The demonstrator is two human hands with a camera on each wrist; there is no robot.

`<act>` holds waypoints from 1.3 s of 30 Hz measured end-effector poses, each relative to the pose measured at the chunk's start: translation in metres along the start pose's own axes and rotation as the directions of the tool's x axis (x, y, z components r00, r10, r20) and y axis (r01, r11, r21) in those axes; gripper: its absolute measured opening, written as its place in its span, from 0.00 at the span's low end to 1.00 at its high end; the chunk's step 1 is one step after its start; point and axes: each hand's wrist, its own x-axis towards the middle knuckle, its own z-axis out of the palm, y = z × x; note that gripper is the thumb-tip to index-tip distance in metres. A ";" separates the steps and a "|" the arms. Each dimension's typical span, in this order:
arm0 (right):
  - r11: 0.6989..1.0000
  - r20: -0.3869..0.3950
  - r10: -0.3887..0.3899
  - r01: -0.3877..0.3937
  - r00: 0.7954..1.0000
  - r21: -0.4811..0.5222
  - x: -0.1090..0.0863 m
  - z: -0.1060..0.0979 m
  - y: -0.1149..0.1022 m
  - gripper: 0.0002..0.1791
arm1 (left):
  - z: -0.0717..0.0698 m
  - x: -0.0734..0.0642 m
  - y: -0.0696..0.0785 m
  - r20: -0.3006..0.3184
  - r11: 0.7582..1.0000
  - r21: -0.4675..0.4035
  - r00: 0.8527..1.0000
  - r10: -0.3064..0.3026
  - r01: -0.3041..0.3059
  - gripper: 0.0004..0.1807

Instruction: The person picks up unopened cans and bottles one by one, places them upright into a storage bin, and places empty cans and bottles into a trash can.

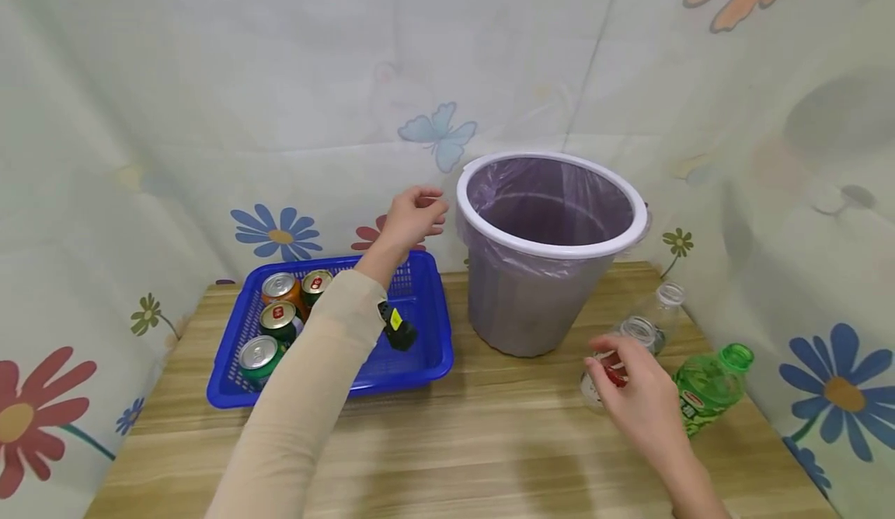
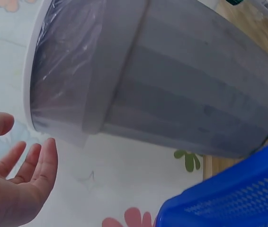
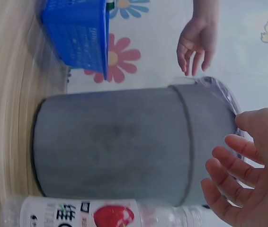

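My left hand (image 1: 414, 217) is raised beside the left rim of a grey trash bin (image 1: 534, 305), fingers loosely bent and holding nothing. In the left wrist view, its fingertips lie close to the bin's white rim (image 2: 28, 90). My right hand (image 1: 642, 395), also with nothing in it, hovers with relaxed fingers and partly hides a clear plastic bottle (image 1: 593, 387). That bottle's label (image 3: 115, 215) shows a red fruit in the right wrist view. To the right of this hand is an uncapped green plastic bottle (image 1: 709, 391); another clear bottle (image 1: 667, 305) stands behind.
A blue plastic basket (image 1: 447, 348) stands left of the bin, under my left forearm. Several drink cans, including an orange one (image 1: 280, 286) and a green one (image 1: 260, 354), stand in its left part. A purple bag (image 1: 499, 185) lines the bin. Printed curtains enclose the wooden table (image 1: 461, 457).
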 end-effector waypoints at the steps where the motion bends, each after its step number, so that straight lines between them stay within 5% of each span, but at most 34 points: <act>1: 1.000 -0.004 0.010 -0.009 1.000 0.005 -0.001 -0.002 0.001 0.15 | 0.002 0.001 0.001 -0.006 1.000 -0.024 1.000 -0.008 0.008 0.21; 12: 0.989 -0.047 0.148 -0.149 0.988 -0.010 -0.011 -0.024 0.007 0.15 | 0.025 0.006 0.013 -0.026 0.980 -0.194 0.998 -0.062 0.055 0.25; 28: 0.972 -0.156 0.232 -0.233 0.960 0.017 -0.017 -0.036 0.021 0.22 | 0.035 0.006 0.017 -0.078 0.984 -0.166 0.994 -0.073 0.059 0.26; 39: 0.920 0.016 0.391 -0.391 0.920 0.040 -0.020 -0.030 0.033 0.34 | 0.034 0.006 0.021 -0.072 0.971 -0.214 0.989 -0.127 0.109 0.27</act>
